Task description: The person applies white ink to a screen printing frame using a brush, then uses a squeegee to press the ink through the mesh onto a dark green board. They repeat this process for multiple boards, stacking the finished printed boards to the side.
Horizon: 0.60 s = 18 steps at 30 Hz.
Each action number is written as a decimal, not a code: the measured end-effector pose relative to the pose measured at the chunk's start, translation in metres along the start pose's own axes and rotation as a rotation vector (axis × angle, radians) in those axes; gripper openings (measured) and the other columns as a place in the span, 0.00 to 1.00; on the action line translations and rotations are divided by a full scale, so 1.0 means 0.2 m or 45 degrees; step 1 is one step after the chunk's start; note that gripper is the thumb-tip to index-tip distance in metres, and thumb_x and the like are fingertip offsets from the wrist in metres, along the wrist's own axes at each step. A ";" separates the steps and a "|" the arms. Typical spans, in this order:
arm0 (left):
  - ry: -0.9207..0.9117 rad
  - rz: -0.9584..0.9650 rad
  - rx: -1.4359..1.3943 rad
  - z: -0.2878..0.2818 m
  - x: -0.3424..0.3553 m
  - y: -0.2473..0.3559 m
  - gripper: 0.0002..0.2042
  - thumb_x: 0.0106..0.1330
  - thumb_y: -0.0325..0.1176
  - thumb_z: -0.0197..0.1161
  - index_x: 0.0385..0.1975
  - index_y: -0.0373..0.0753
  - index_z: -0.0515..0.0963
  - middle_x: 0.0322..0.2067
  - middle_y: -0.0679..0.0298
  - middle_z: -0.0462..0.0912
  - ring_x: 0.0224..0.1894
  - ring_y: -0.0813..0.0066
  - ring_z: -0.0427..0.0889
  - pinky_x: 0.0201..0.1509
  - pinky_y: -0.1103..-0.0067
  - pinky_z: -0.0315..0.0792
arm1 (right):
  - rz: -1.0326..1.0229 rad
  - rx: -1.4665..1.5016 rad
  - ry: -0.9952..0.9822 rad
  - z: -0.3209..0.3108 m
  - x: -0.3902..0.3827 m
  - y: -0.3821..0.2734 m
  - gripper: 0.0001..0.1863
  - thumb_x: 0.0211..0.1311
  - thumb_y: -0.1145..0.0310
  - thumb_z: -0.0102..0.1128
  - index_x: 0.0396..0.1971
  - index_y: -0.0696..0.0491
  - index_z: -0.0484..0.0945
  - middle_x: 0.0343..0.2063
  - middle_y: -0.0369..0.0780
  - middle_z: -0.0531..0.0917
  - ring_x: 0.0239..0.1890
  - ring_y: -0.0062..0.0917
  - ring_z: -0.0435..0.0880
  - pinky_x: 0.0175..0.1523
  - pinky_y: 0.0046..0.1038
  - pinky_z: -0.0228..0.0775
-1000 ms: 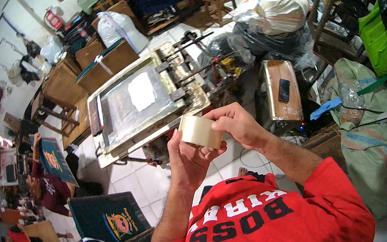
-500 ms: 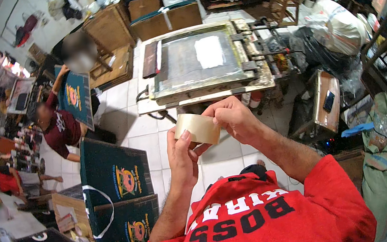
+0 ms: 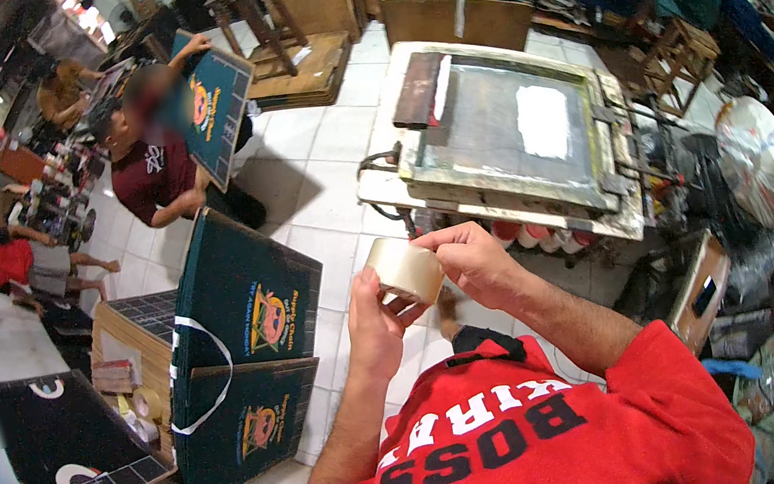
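A roll of clear packing tape (image 3: 409, 274) is held up in front of my red shirt. My left hand (image 3: 374, 317) grips it from the left, thumb near its outer face and fingers curled beneath. The bent fingers of my right hand (image 3: 478, 266) pinch at the roll's right edge; whether a tape end lies between them I cannot make out. Beyond the hands is a screen-printing frame (image 3: 482, 136) with a white ink patch (image 3: 545, 122), lying on a paint-stained table (image 3: 619, 223).
Dark green printed boards (image 3: 248, 289) stand to the left. Behind them a person in a maroon shirt (image 3: 146, 179) holds another printed board (image 3: 220, 116). Crates and stuffed bags, among them a white sack (image 3: 761, 162), crowd the right. A wooden stool (image 3: 246, 6) stands at the back.
My view has turned left, so the printing table appears farther right. The maroon-shirted person is more upright with the board. Both my hands remain on the tape roll.
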<state>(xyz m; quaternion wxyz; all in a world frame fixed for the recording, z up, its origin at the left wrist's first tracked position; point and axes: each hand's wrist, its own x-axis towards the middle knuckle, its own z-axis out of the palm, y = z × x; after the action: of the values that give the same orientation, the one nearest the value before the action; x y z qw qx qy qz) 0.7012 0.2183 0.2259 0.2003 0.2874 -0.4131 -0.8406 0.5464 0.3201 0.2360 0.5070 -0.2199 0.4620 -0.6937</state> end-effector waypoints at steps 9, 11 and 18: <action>0.201 0.787 0.813 -0.15 0.49 0.39 0.52 0.51 0.23 0.81 0.74 0.38 0.52 0.63 0.53 0.67 0.60 0.62 0.79 0.58 0.71 0.82 | -0.673 -0.990 -0.198 0.00 0.72 -0.31 0.21 0.58 0.77 0.68 0.54 0.54 0.84 0.40 0.44 0.88 0.41 0.29 0.87 0.49 0.29 0.79; 0.289 0.808 0.865 -0.17 0.57 0.45 0.49 0.50 0.23 0.81 0.73 0.37 0.56 0.62 0.53 0.68 0.59 0.63 0.80 0.55 0.71 0.85 | -0.833 -1.067 -0.257 0.00 0.89 -0.34 0.18 0.56 0.77 0.73 0.48 0.53 0.87 0.36 0.42 0.89 0.38 0.30 0.88 0.45 0.29 0.80; 0.338 0.772 0.894 -0.29 0.96 0.69 0.49 0.48 0.26 0.82 0.72 0.40 0.60 0.64 0.54 0.65 0.61 0.61 0.78 0.54 0.70 0.86 | -1.049 -1.089 -0.197 0.01 1.34 -0.33 0.13 0.57 0.76 0.74 0.43 0.54 0.88 0.31 0.40 0.89 0.32 0.31 0.89 0.36 0.30 0.80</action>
<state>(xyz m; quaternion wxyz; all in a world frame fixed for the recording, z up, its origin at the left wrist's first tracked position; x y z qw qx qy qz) 0.6080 -0.0042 0.2477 0.3782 0.3090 -0.7080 -0.5101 0.4109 0.0807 0.2509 0.0949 -0.6153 0.5386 -0.5678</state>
